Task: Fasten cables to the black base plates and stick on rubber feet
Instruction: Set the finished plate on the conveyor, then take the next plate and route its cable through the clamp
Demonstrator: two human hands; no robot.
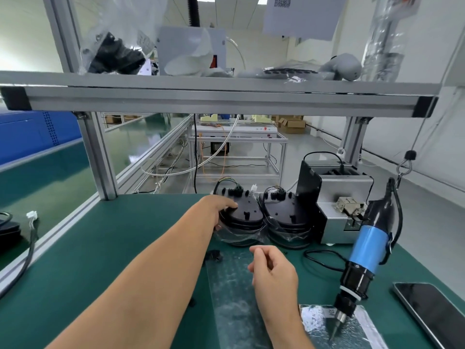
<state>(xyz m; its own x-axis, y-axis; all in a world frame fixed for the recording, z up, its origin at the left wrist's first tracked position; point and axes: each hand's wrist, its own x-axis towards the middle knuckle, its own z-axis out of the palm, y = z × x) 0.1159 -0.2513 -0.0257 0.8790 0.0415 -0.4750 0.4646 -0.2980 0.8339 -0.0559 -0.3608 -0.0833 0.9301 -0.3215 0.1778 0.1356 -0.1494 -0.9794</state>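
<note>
Two stacks of black base plates stand at the back of the green mat, each in a clear plastic wrap with thin cables at the far edge. My left hand [221,210] reaches out and grips the top plate of the left stack [245,214] at its left rim. The right stack [283,215] stands untouched beside it. My right hand [273,269] hovers over a clear plastic sheet [231,293] nearer to me, fingers loosely curled with thumb and forefinger close together; whether they pinch anything is unclear.
A blue and black electric screwdriver [364,255] hangs on a cord at the right, its tip over a foil bag [352,328]. A grey screw feeder [337,210] stands behind it. A phone [430,311] lies at the right edge. A small black part [214,255] lies on the mat.
</note>
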